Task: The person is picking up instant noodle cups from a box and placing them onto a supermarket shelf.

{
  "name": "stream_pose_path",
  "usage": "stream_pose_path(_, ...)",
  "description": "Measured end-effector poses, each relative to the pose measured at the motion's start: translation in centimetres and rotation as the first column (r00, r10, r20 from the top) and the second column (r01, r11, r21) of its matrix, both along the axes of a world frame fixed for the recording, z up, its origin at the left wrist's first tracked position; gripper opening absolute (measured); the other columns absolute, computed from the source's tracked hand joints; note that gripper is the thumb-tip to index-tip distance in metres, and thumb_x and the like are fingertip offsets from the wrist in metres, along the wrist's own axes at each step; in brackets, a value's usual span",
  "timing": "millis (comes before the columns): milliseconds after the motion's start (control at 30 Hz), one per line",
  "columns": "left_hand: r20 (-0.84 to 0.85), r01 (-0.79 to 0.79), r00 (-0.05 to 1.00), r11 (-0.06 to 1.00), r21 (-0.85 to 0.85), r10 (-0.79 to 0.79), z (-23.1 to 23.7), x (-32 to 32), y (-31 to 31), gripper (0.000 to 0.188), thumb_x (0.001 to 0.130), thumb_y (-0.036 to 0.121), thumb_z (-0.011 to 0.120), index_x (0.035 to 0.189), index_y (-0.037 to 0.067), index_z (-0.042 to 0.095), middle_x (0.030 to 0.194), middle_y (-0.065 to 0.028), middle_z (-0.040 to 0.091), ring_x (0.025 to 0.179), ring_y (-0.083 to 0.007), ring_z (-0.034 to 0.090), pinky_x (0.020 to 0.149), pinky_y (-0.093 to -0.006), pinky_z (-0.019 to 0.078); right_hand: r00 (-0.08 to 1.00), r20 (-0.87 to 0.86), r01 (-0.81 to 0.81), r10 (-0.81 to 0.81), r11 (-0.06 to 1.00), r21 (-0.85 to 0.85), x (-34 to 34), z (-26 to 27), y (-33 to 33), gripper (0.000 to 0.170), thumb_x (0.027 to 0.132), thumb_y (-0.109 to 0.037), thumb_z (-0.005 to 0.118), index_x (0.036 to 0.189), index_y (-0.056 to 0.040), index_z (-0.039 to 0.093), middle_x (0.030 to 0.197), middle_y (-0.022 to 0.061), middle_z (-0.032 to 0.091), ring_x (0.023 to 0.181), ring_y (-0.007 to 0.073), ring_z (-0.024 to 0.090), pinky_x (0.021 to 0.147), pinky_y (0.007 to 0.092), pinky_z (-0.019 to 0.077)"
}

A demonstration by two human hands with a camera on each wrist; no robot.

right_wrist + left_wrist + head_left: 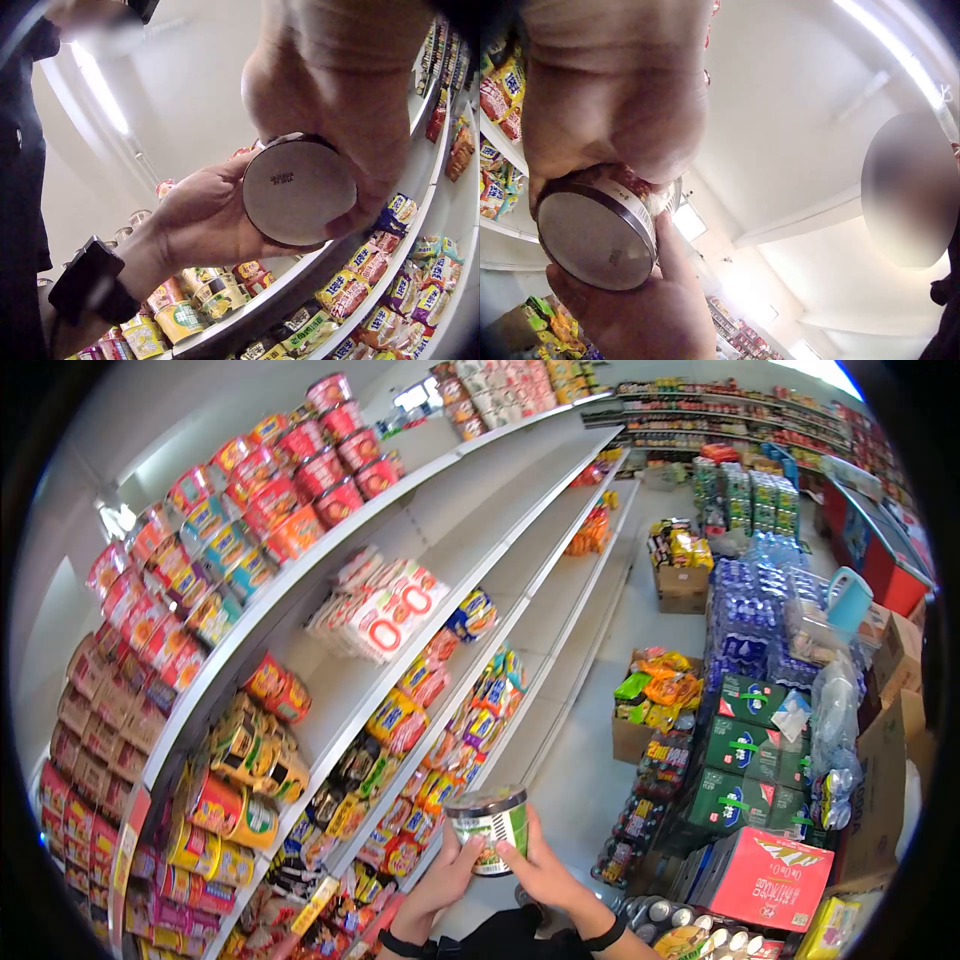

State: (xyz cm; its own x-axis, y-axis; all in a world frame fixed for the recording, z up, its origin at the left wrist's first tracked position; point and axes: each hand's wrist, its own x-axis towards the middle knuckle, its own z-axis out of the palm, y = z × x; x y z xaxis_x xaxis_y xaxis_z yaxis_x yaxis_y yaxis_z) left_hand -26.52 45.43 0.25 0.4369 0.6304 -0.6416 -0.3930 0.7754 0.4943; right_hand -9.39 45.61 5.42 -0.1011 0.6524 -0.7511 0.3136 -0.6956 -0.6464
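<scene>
A round tub with a dark-rimmed lid and a green and white label [487, 830] is held between both hands at the lower middle of the head view. My left hand [445, 875] grips its left side and my right hand [548, 870] its right side, thumbs on the label. The left wrist view shows the tub's pale flat base [596, 240], with the left hand [615, 112] above and the right hand [645, 315] below. Small dark print marks the same base [300, 193] in the right wrist view, between the left hand [214, 217] and right hand [337, 97].
Shelves [400, 690] with instant noodle cups and bags run along the left. Across the aisle floor [570, 760] stand a red carton [765, 878], green cases [740, 760], stacked bottles [745, 610] and open boxes of packets [655, 700]. A blue jug [848, 600] stands at right.
</scene>
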Motion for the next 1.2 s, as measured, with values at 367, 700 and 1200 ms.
stream_pose_path(367, 0.022, 0.06, 0.998, 0.998, -0.014, -0.06, 0.9, 2.3, 1.6, 0.065, 0.111, 0.022, 0.045, 0.159, -0.002, 0.009, 0.152, -0.0149, 0.037, 0.139, -0.0199, 0.035, 0.117, -0.0349, 0.029, 0.998, 0.016, 0.053, -0.053, 0.999, -0.01, 2.6, 1.0, 0.8, 0.091, 0.106, -0.034, 0.059, 0.159, 0.0081, -0.002, 0.154, 0.0241, 0.038, 0.142, 0.0287, 0.039, 0.118, 0.0388, 0.0315)
stream_pose_path(700, 0.115, 0.097, 0.988, 0.993, 0.063, -0.103, 2.0, 5.4, 3.1, 0.056, 0.109, 0.018, 0.049, 0.154, -0.001, 0.022, 0.143, -0.0127, 0.046, 0.131, -0.0167, 0.045, 0.111, -0.0334, 0.0373, 0.988, 0.044, 0.145, -0.15, 0.985, 0.089, 4.8, 3.7, 1.1, 0.093, 0.104, -0.029, 0.062, 0.158, 0.0091, -0.004, 0.152, 0.0236, 0.041, 0.138, 0.0265, 0.044, 0.116, 0.0382, 0.0354)
stream_pose_path(1200, 0.083, 0.092, 0.992, 0.992, 0.091, -0.099, -0.2, 7.8, 2.4, 0.055, 0.101, 0.024, 0.065, 0.143, -0.002, 0.04, 0.132, -0.0134, 0.058, 0.121, -0.0191, 0.056, 0.104, -0.0342, 0.0457, 0.977, 0.117, 0.163, -0.176, 0.98, 0.113, 6.0, 4.6, 1.2, 0.09, 0.101, -0.018, 0.066, 0.16, 0.0032, 0.001, 0.149, 0.0165, 0.041, 0.134, 0.0216, 0.045, 0.111, 0.0359, 0.0401)
